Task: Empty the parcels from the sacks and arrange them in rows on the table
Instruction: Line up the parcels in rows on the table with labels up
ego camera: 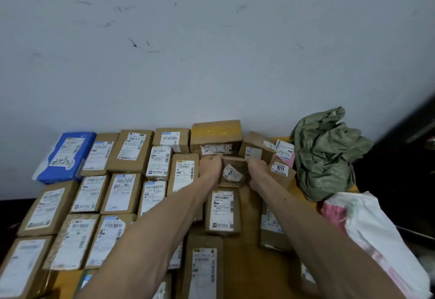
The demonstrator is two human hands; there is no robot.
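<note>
Both my arms reach far across the table. My left hand [210, 166] and my right hand [257, 169] grip the two sides of a small brown box [232, 173] with a label marked 2, near the back. Several brown parcels with white labels lie in rows on the left [122, 192]. A blue parcel [67, 156] marked 2490 sits at the back left. A box labelled 1011 [281, 171] leans just right of my right hand. A crumpled green sack [327, 152] lies at the back right.
A grey wall rises right behind the table. A larger taped box [216, 133] stands at the back centre. A white and pink sack [372, 232] lies at the right edge. A bare yellow strip of table [247, 263] shows between my arms.
</note>
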